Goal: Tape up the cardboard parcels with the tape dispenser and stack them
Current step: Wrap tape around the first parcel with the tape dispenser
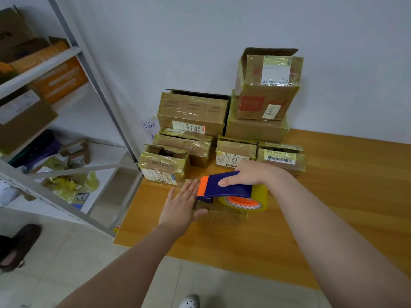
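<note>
**Position.** The small parcel lies flat on the tabletop near its front left corner, in front of the other parcels stacked against the wall. The left hand presses on its left end, fingers straight and holding nothing. The right hand is curled round the tape dispenser, which rests on top of the parcel with its orange blade end pointing at the left hand.

**Hazards.**
- The blade is just beside the left fingertips, so a pull leftward could nick them.
- The parcel is light, and weak pressure from the left hand may let it slide with the tape.
- A tilted dispenser would probably lay the tape wrinkled or off the seam.

**Markings.**
- The red-printed box carries a label reading "6414".
- The front left box appears to read "XSHE LIBRARY".
- The barcode label has digits too small to read.
- The note on the wall is handwritten and only partly visible.
</note>
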